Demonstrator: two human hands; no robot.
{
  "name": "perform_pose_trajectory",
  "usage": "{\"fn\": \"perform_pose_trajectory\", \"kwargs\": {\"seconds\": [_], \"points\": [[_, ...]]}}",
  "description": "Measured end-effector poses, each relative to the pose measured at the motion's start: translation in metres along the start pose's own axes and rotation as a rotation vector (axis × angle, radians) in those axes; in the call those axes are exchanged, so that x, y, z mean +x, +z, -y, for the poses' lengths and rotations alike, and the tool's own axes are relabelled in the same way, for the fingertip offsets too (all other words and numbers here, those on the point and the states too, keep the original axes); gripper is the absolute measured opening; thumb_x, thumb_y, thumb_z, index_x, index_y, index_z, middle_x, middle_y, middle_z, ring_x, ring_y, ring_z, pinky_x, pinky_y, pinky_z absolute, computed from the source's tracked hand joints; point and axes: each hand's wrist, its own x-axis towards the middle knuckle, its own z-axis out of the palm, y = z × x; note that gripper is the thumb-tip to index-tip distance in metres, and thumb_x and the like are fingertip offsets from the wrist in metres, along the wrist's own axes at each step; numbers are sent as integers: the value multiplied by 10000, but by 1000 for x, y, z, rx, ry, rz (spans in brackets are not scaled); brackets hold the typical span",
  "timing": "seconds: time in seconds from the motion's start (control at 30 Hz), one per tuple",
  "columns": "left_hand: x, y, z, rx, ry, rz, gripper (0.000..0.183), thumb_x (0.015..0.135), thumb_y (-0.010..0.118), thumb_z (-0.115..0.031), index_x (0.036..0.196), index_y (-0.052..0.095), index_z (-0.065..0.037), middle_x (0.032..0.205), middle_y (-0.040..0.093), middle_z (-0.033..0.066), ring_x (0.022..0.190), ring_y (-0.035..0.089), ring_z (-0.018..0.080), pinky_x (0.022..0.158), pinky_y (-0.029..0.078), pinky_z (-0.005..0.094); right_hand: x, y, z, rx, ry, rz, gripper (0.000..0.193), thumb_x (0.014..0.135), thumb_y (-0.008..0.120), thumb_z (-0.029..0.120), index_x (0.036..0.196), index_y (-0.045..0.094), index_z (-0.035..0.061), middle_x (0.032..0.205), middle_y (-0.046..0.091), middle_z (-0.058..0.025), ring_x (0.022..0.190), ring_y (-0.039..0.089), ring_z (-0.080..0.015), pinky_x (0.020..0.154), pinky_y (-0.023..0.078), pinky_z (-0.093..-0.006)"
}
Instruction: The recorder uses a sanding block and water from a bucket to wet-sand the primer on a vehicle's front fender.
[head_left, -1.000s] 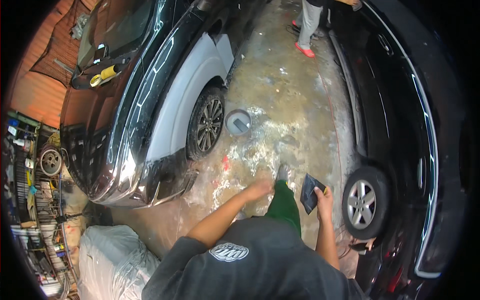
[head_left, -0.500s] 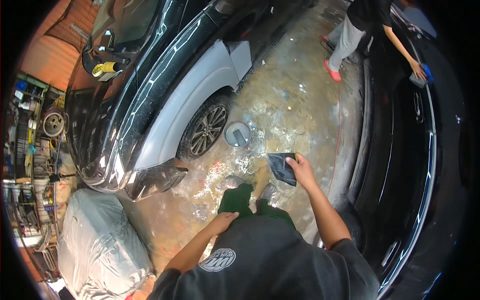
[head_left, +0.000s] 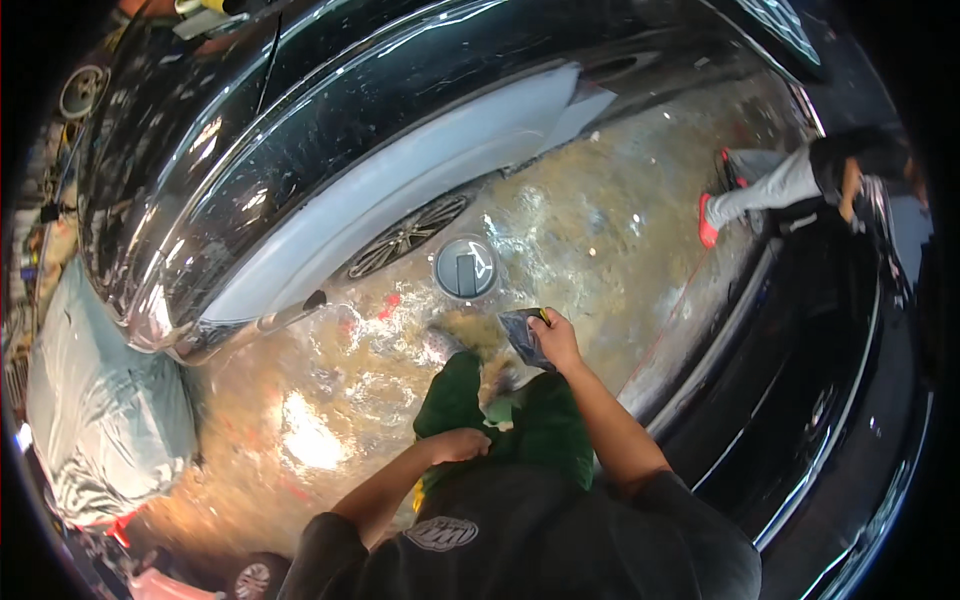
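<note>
My right hand [head_left: 556,340] grips a dark, flat sheet of sandpaper [head_left: 523,336], with a little yellow showing by the fingers. It hangs above the wet floor, apart from both cars. My left hand [head_left: 460,445] is curled closed against the front of my dark green trousers [head_left: 450,395]; whatever its fingers hold is hidden. A small pale green patch [head_left: 498,412] shows just beyond it, of a kind I cannot make out. Ahead on the floor stands a round bucket [head_left: 440,270] with a grey block-like piece [head_left: 465,276] in it.
On the left, a dark car [head_left: 330,110] has a pale grey fender panel [head_left: 390,180] above its wheel [head_left: 410,235]. A black car [head_left: 790,390] lines the right side. Another person [head_left: 770,190] stands at the far right. A covered bulky object [head_left: 110,390] is at left.
My view has turned, so the cars and bucket appear shifted. The other person's hand has left the black car's side. The sandpaper stays in my right hand.
</note>
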Motion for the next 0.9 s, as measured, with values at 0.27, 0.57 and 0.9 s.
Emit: {"fn": "perform_pose_trajectory", "kwargs": {"seconds": [0.27,0.57,0.9], "points": [[221,-185,143,506,90,-1006,254,985,500,-217,1022,622,3,967,666,203,916,639,403,833,504,478,203,114,-95,-486,-342,56,235,965,618,250,1049,651,33,1031,693,-213,944,679,-426,782,534,-510],[375,-328,148,199,-106,-1108,338,932,527,-190,1185,655,-6,1239,659,279,1160,613,464,973,489,550,386,189,-272,-760,-323,518,295,976,578,292,1143,646,59,1125,696,-213,1077,658,-421,923,524,-521],[383,-361,212,430,-456,-844,494,1009,453,-371,1305,610,-9,1318,620,292,1234,596,444,1043,464,518,425,260,-296,-1047,-393,687,373,948,570,286,1200,690,39,1182,688,-260,1124,660,-418,966,514,-502]]}}
